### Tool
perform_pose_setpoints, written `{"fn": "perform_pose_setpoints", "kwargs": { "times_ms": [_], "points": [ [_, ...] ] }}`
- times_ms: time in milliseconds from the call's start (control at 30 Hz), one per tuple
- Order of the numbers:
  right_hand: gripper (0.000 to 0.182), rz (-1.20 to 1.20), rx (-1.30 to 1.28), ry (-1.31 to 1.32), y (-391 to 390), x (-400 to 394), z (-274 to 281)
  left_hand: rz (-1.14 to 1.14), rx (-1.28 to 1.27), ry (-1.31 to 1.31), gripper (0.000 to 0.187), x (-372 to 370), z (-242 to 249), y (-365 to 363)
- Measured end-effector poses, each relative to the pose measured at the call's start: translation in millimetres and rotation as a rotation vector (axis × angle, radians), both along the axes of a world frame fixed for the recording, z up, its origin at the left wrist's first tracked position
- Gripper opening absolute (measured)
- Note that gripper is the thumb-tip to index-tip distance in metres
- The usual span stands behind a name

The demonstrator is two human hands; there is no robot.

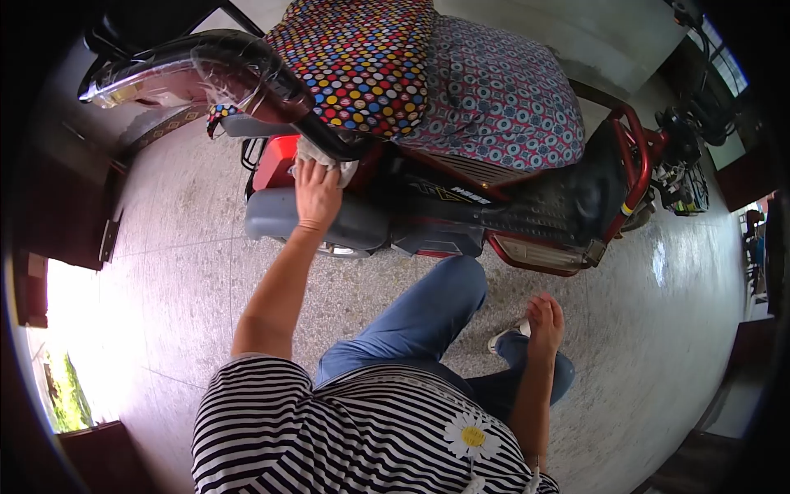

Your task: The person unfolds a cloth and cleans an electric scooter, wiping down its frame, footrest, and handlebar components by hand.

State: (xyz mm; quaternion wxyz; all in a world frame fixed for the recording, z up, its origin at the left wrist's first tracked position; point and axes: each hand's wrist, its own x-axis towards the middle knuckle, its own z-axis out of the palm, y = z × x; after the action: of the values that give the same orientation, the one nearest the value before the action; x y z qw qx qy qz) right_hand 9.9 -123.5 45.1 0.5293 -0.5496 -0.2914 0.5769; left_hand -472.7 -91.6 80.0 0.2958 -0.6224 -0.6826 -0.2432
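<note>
Item and position: the cloth (349, 172), pale and bunched, lies against the red panel (275, 162) of the scooter (444, 198), above the grey fender (317, 216) and beside the black bar (329, 142).

Left hand (319, 196): fingers closed on the cloth, holding it to the bodywork. The exact position of the fingertips within the folds cannot be determined. Right hand (546, 325): held off the scooter, fingers loosely curled, nothing gripped.

Handling, cloth (judged): light, limp, not fragile. It offers no stiffness of its own; shape and pressure come from the hand. Grip at the gathered middle, with the fingers flat over the folds. Loose edges may catch in the gap beside the bar. Moisture content cannot be determined.

Handling, scooter (judged): heavy and rigid. Panel and fender appear smooth and may be slippery; use them as contact surfaces, not as lifting points. The red rail (634, 156) beside the seat (576, 191) appears the firmest hold. The patterned covers (362, 70) (502, 95) are soft, may shift under load and should not be used for support
</note>
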Motion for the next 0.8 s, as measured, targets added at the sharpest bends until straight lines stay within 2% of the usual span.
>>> {"fn": "perform_pose_setpoints", "kwargs": {
  "times_ms": [67,167,200,233,267,333,367,467,533,600,633,700,767,800],
  "points": [
    [0.023,0.005,0.006,0.002,3.6,-5.4,2.1,0.149,-0.017,0.056,0.028,-36.4,1.0,-13.0],
    [0.022,0.031,0.028,0.022,6.0,-8.9,-7.5,0.191,0.016,-0.052,0.032,-77.0,6.7,-21.3],
    [0.023,0.055,0.046,0.040,6.1,-11.7,-7.0,0.186,0.032,-0.123,0.033,-79.2,13.1,-22.2],
    [0.023,0.056,0.046,0.040,5.5,-14.6,-6.6,0.171,0.026,-0.177,0.041,-79.7,14.9,-18.4],
    [0.023,0.049,0.027,0.018,4.3,-18.5,-6.5,0.175,0.026,-0.177,0.041,-74.9,15.1,-19.7],
    [0.023,0.049,0.012,-0.005,6.4,-24.5,-2.1,0.249,-0.059,-0.075,0.052,-38.9,35.9,-20.0],
    [0.024,0.056,0.002,-0.007,6.6,-25.0,-1.4,0.253,-0.070,-0.106,0.061,-32.2,36.3,-17.7],
    [0.025,0.049,-0.022,-0.040,5.5,-25.8,8.7,0.254,-0.009,-0.210,0.060,-65.9,25.0,-13.0],
    [0.025,0.019,-0.020,-0.059,7.9,-24.3,13.5,0.217,0.093,-0.384,0.048,-107.0,12.0,-10.8],
    [0.026,0.024,-0.001,-0.043,6.6,-17.9,14.0,0.330,-0.069,-0.536,0.044,-145.2,2.4,-3.3],
    [0.026,0.020,0.007,-0.036,6.9,-15.4,10.4,0.235,0.002,-0.620,0.043,-143.3,2.4,-3.9],
    [0.024,0.014,-0.022,-0.016,8.1,-11.9,-1.5,0.260,0.029,-0.616,0.043,-151.3,-12.7,6.3],
    [0.024,0.026,-0.007,0.016,10.0,-17.4,-6.5,0.278,0.058,-0.694,0.041,-133.7,-2.6,10.8],
    [0.023,0.047,-0.003,0.038,11.1,-21.6,-8.1,0.290,0.187,-0.400,0.042,-139.1,-29.2,14.5]
  ]
}}
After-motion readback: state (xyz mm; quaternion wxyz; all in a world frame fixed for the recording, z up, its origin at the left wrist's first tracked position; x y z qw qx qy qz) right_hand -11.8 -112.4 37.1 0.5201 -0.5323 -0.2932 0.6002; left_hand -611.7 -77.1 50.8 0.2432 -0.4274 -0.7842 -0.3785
